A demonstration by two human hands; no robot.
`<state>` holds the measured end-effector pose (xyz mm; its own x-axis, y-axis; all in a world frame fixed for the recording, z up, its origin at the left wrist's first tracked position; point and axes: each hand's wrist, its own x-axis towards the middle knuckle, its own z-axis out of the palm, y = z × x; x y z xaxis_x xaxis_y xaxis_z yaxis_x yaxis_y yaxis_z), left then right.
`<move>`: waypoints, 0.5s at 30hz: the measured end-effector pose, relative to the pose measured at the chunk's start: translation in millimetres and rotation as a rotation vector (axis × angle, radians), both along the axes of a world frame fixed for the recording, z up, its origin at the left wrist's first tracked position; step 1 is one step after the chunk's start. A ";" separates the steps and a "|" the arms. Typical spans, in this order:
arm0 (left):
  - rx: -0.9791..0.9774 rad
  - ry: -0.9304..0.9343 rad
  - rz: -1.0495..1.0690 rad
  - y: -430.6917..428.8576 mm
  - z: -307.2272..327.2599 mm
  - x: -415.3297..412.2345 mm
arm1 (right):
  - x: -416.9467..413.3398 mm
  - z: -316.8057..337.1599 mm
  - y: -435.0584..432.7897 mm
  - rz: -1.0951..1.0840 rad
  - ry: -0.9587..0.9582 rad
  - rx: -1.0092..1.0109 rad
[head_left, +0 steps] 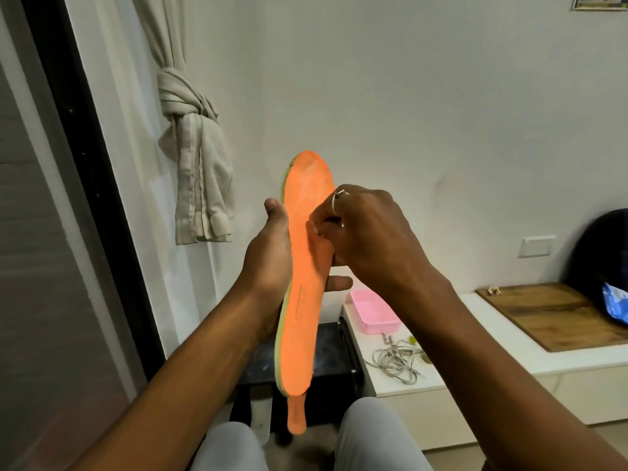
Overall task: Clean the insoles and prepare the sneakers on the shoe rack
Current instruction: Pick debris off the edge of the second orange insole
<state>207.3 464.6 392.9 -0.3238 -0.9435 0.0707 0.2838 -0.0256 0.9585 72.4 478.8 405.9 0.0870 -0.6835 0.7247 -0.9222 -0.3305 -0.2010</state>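
Orange insole out, cradled by left hand, right hand fingers pinched on its face at three o'clock; cleaning underway, sneakers unseen.

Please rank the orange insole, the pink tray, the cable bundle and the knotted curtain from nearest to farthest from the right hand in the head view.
1. Orange insole: touched by the right hand.
2. Pink tray: just below.
3. Cable bundle: lower on the white ledge.
4. Knotted curtain: far upper left.
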 end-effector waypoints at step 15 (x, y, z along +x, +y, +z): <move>0.061 -0.014 0.056 1.5 0.8 -1.1 | -7.8 10.1 4.7 0.036 0.059 0.231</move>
